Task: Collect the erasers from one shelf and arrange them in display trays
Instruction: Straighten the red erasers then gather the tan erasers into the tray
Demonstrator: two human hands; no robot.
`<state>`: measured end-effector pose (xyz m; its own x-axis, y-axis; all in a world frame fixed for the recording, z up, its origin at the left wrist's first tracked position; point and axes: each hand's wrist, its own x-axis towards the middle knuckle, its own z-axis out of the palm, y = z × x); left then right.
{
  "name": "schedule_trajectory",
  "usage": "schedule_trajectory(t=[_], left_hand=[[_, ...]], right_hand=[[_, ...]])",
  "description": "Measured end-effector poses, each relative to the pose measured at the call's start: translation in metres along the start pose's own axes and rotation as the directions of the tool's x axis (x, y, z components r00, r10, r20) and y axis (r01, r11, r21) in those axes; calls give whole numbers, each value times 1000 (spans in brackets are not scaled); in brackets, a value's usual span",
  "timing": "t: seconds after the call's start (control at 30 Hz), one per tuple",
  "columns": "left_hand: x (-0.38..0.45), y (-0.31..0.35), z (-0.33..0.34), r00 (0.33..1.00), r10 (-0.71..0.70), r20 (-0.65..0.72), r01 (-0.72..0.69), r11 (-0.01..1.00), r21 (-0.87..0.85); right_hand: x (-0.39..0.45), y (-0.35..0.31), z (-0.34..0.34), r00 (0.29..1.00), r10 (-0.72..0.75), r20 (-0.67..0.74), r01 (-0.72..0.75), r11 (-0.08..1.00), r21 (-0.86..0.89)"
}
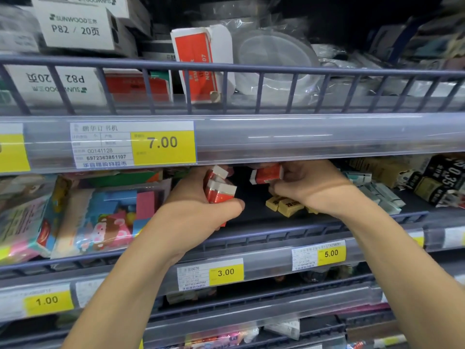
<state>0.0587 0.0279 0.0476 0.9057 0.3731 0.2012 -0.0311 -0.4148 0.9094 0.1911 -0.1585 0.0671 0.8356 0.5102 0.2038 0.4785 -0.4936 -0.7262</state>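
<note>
Both hands reach into the middle shelf (pixel 276 238). My left hand (pixel 198 210) grips a stack of red-and-white sleeved erasers (pixel 220 188), thumb curled under them. My right hand (pixel 312 187) pinches another red-and-white eraser (pixel 266 173) just under the upper shelf's price rail. Two yellow erasers (pixel 284 204) lie on the dark shelf floor below my right hand, partly hidden by it.
Colourful packaged sets (pixel 100 217) fill the shelf's left side. Teal-and-white boxes (pixel 380 195) and black-and-yellow boxes (pixel 437 182) sit to the right. A low rail fronts the shelf. The upper shelf holds a red-and-white stapler box (pixel 198 64) and clear plastic bowls (pixel 276 61).
</note>
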Motion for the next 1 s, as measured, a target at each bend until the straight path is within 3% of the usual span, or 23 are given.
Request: schedule_trajectory(t=[0.1,0.23,0.33,0.47,0.63,0.77,1.0], left_hand=[[-14,6,-8,999,28,-32,-30,999,-34],[-34,10,-10,996,81,36,-68,960,-271],[-54,1,-3,983,130,129,-67,911,-408],[-83,-19,9,934,158,320,-16,914,-406],[-113,-61,40,859,3,512,234,887,-397],[-139,-118,71,724,-215,655,513,803,-304],[-197,-234,99,534,-533,656,753,653,-83]], right_hand=[[-34,-1,-8,994,-113,-10,111,941,319],[-81,10,-7,971,-171,-168,224,898,378],[-122,29,4,975,-70,-212,165,865,474],[-178,57,35,972,174,-155,-19,722,691],[-241,94,91,902,427,-66,-226,596,770],[-290,123,130,807,591,4,-404,546,734],[-367,164,177,609,787,102,-653,424,628]])
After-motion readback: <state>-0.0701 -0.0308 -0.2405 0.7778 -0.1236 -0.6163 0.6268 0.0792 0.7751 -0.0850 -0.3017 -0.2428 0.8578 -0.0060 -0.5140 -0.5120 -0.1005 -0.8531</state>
